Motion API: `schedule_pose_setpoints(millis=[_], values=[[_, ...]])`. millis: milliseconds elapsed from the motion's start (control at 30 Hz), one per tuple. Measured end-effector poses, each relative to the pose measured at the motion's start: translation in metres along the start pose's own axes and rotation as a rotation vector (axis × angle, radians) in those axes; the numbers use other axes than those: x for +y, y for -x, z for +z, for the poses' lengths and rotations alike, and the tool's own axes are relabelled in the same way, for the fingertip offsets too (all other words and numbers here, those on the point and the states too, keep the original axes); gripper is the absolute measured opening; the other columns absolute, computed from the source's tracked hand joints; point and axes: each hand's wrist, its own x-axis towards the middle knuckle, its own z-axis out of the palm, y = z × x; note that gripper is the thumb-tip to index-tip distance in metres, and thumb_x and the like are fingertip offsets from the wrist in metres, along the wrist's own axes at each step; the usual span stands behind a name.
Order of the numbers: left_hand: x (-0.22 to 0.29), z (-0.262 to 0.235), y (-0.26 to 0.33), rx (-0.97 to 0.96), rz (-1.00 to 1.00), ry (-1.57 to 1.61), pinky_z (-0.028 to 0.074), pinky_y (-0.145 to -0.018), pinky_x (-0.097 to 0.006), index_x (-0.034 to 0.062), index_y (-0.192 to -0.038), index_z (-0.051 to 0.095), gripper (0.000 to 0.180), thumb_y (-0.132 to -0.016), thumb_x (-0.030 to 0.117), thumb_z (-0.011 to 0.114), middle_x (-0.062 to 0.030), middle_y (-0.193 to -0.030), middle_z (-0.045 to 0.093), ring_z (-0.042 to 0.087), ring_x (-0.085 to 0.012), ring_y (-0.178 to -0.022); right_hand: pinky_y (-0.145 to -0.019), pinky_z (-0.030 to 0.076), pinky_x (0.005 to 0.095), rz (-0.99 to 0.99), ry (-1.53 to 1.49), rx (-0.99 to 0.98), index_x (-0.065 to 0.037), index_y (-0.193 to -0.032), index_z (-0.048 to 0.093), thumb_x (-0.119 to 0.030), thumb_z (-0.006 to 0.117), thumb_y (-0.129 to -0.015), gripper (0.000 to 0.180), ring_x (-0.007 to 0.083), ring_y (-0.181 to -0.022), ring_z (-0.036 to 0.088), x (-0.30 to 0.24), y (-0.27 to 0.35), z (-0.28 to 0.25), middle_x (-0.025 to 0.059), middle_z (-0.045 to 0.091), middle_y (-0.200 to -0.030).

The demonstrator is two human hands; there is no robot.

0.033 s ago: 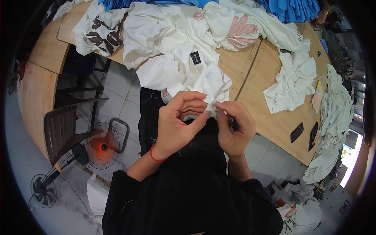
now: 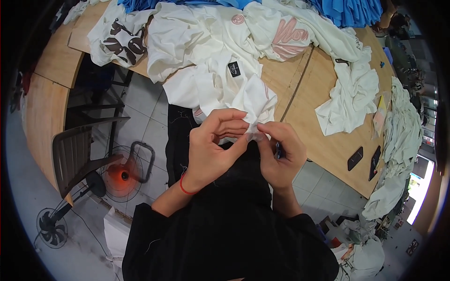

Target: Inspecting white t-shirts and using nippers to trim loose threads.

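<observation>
A white garment (image 2: 213, 89) with a black neck label (image 2: 234, 69) hangs from the table edge over my lap. My left hand (image 2: 211, 146) pinches its near edge, fingers curled behind the cloth and thumb in front. Close beside it, my right hand (image 2: 283, 154) pinches the same edge between thumb and forefinger. Between the fingertips shows a small, pale, translucent piece (image 2: 255, 136); its kind I cannot make out. A small dark blue thing (image 2: 280, 150) shows partly inside my right hand, mostly hidden by the fingers.
More white garments with pink and dark prints (image 2: 187, 37) cover the wooden table (image 2: 323, 117). Blue cloth (image 2: 347, 11) is piled at the back. Two dark flat phone-like objects (image 2: 356, 158) lie at right. On the left are a chair (image 2: 70, 154) and a fan (image 2: 124, 175).
My right thumb and forefinger have shifted very slightly at the cloth edge, and the translucent piece shows a little more. Nothing else has visibly moved.
</observation>
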Motion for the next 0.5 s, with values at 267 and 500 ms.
schedule_pose_setpoints(millis=[267, 500], values=[[0.007, 0.0, 0.002, 0.015, 0.094, -0.38, 0.063, -0.084, -0.027, -0.0036, -0.133, 0.067, 0.042, -0.094, -0.009, 0.08, -0.0142, -0.108, 0.085, 0.08, -0.0149, -0.103, -0.063, 0.045, 0.0238, -0.088, 0.093, 0.0, 0.0, -0.104, 0.072, 0.009, 0.076, -0.095, 0.013, 0.0115, -0.07, 0.057, 0.011, -0.002, 0.012, 0.0074, 0.069, -0.096], [0.001, -0.01, -0.002, -0.048, -0.038, -0.195, 0.06, -0.084, -0.024, -0.0048, -0.128, 0.072, 0.035, -0.094, -0.008, 0.078, -0.0091, -0.104, 0.084, 0.077, -0.0094, -0.096, -0.062, 0.042, 0.0215, 0.385, -0.513, -0.163, -0.001, -0.111, 0.057, -0.007, 0.056, -0.114, 0.007, 0.0058, -0.07, 0.052, 0.018, 0.008, 0.001, 0.0057, 0.063, -0.099]])
